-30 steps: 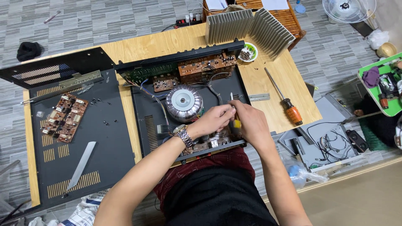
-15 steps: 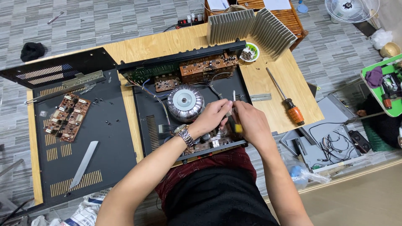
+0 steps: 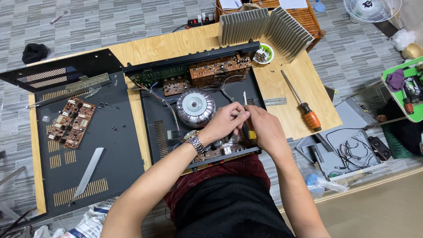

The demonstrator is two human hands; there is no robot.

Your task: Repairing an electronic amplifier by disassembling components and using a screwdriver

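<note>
Screwdriver (image 3: 247, 118) upright in the open black chassis (image 3: 154, 110), just right of the round transformer (image 3: 195, 107).
Left to right: left hand (image 3: 224, 122) with fingers pinched together on the pale shaft from the left; right hand (image 3: 264, 128) fingers clamped on the yellow handle, nearer and lower. Long axis running away from the body, tip end hidden under the hands, over the front circuit board.

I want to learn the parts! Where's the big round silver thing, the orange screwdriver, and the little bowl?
Round silver transformer (image 3: 195, 107), head view, on its flat top disc.
Orange screwdriver (image 3: 311, 120), head view, on the orange handle.
Little bowl (image 3: 269, 51), head view, on its green and white rim.
</note>
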